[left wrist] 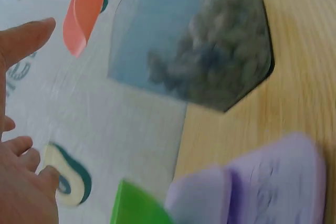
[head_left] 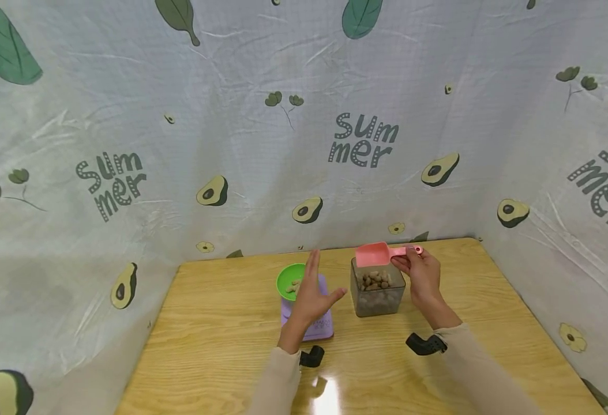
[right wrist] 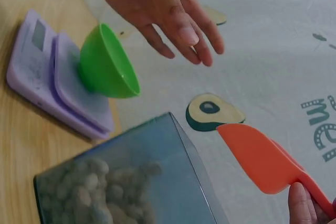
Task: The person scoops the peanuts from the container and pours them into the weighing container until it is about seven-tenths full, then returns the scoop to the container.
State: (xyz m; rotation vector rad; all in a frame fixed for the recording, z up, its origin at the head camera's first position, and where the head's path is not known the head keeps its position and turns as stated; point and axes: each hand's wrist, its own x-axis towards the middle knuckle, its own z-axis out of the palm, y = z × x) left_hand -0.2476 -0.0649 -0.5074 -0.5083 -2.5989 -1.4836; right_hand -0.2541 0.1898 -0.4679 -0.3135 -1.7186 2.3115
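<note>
My right hand [head_left: 422,278] pinches the handle of a pink scoop [head_left: 372,254], which it holds above the back of a clear grey bin [head_left: 378,304]. Peanuts in their shells [head_left: 375,280] fill the lower part of that bin. With fingers spread and nothing in it, my left hand [head_left: 311,298] hovers over the purple kitchen scale [head_left: 321,329]. On the scale stands a green bowl [right wrist: 107,66] with a few peanuts [head_left: 293,286] inside, partly hidden behind the left hand in the head view. In the right wrist view the scoop's bowl shows only its outer side.
All of this stands on a wooden table [head_left: 221,323]. A white cloth [head_left: 252,144] printed with avocados and lettering hangs behind the table and along its sides. Each wrist wears a black camera mount [head_left: 426,344].
</note>
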